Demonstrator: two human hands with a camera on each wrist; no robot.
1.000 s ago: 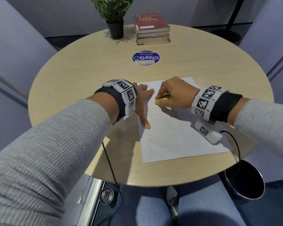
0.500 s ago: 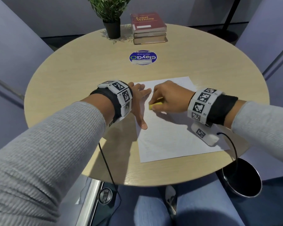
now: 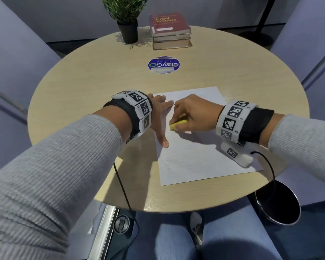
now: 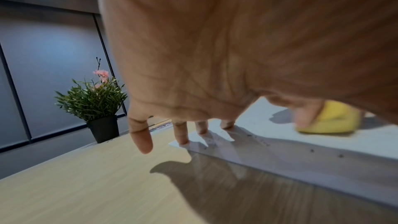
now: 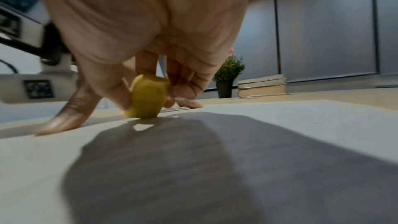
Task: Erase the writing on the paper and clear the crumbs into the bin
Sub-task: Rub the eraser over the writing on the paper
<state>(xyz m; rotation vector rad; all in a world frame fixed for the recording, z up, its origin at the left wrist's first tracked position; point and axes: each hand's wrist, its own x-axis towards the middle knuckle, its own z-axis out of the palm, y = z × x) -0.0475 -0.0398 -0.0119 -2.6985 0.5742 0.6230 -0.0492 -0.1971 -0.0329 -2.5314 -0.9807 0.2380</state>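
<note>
Your paper (image 3: 199, 154), white with dark crumbs (image 4: 312, 150) near its left edge, lies on the table (image 3: 83, 94), long axis running away from you. Your left hand (image 3: 160, 117) presses it flat with straight fingers. Your right hand (image 3: 193, 113) pinches a small yellow eraser (image 3: 178, 124) against the paper, seemingly pointing leftward.

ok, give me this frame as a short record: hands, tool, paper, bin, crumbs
left hand: fingers spread, pressing the paper's left edge
right hand: pinches eraser, its end on the paper
eraser: yellow
paper: flat on table
crumbs: dark specks on the paper by the left hand
bin: beside the table's near right edge
</note>
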